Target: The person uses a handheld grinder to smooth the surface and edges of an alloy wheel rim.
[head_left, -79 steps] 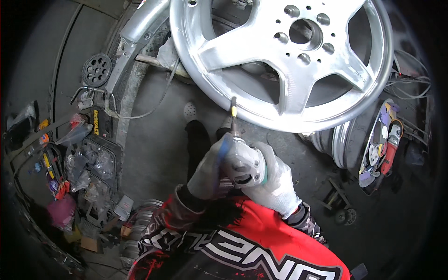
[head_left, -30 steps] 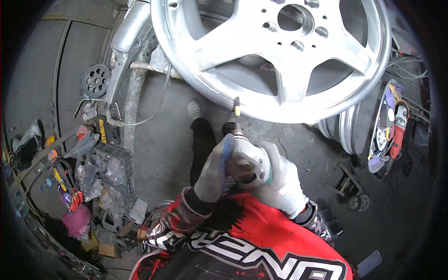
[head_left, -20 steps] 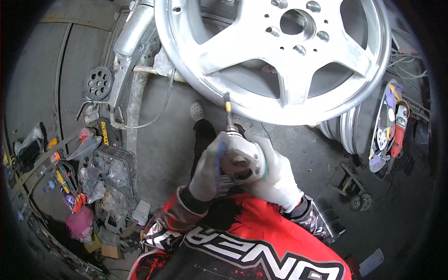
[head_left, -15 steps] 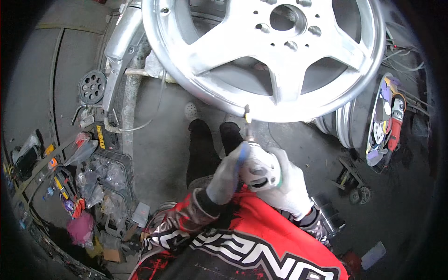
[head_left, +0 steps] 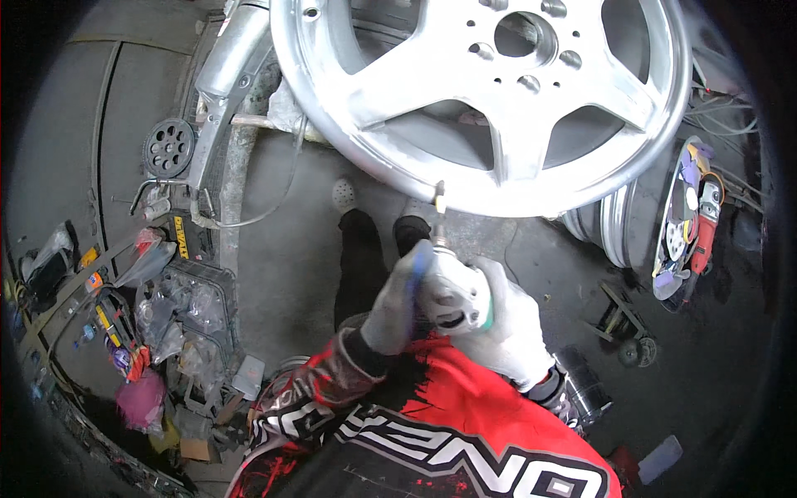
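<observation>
A silvery five-spoke alloy wheel (head_left: 523,153) lies face up at the top of the view. In front of me I hold a die grinder (head_left: 452,295) with a pale body and a thin shaft ending in a small dark bit (head_left: 440,191). The bit overlaps the near rim edge; I cannot tell whether it touches. My left hand (head_left: 397,303), in a grey-white glove with blue on it, is closed round the grinder's front part. My right hand (head_left: 510,328), in a white glove, wraps the body from the right. Fingers of both hands are partly hidden.
A red angle grinder (head_left: 706,220) lies beside an oblong tray (head_left: 662,278) of discs on the right. Another wheel (head_left: 616,224) stands below the rim. Left are a metal frame (head_left: 217,104) with a hose (head_left: 274,214), a black round plate (head_left: 168,148) and bagged items (head_left: 178,319).
The bit sits slightly farther left along the rim, and both hands have shifted a little left with the grinder. The whole view has also moved slightly.
</observation>
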{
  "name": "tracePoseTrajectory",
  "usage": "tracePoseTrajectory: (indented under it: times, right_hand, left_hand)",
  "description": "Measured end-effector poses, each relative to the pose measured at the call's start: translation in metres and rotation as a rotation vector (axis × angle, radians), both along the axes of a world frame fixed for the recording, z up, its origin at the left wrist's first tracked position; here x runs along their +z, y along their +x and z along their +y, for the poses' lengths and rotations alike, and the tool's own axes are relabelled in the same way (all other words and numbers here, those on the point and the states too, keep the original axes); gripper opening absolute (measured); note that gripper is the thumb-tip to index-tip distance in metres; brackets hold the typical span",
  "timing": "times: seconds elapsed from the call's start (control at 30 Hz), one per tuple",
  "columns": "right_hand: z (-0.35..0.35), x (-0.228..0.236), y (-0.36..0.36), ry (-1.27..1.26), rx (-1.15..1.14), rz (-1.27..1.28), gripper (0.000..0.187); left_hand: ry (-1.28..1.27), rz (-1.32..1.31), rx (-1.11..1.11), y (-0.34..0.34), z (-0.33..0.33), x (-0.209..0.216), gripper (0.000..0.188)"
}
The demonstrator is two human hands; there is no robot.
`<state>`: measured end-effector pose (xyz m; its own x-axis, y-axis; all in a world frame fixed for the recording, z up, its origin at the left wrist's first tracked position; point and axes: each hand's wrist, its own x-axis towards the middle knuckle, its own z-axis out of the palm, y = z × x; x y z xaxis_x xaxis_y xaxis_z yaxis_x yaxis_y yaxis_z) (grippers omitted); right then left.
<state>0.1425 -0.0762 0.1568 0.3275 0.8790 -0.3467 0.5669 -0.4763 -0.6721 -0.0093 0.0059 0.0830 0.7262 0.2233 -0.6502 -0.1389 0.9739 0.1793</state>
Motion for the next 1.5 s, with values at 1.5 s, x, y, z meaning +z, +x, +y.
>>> tracePoseTrajectory:
  times: [1.5]
  right_hand:
    - [-0.041, -0.028, 0.029, 0.021, 0.141, -0.153, 0.062]
  left_hand:
    - [0.537, -0.094, 0.076, 0.013, -0.061, -0.047, 0.042]
